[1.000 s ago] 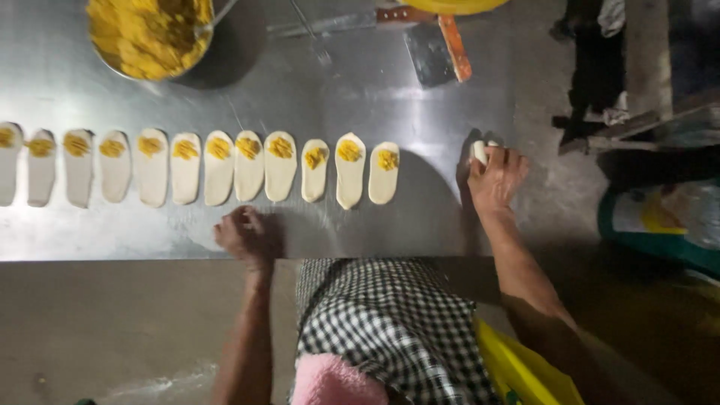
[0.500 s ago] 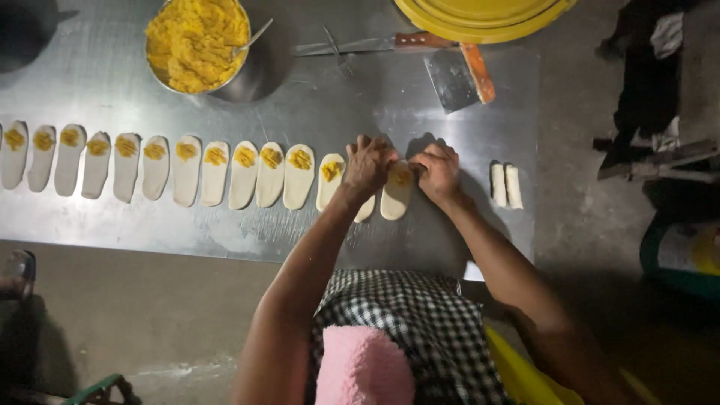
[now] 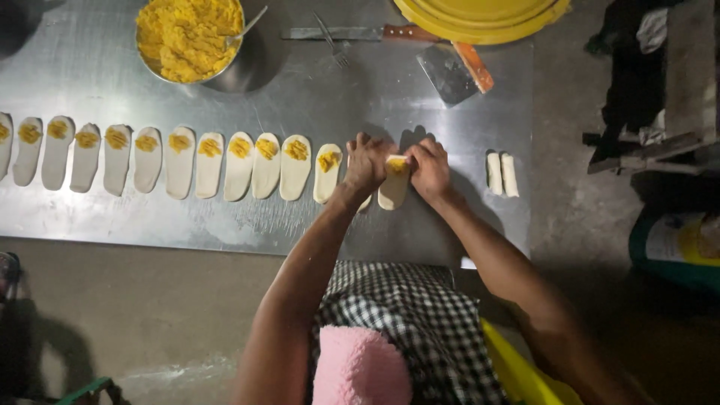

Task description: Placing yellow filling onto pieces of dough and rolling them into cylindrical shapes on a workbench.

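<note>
Both hands, left (image 3: 367,161) and right (image 3: 429,168), pinch the top end of a dough strip (image 3: 393,187) on the steel table (image 3: 300,217), at the row's right end. It looks soft, light, tearable; best gripped by its edges, clear of the yellow filling.

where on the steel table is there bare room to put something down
Bare steel lies between the bowl of filling and the dough row, and between the right hand and the two finished rolls. The row itself, where the left hand works, is crowded.
</note>
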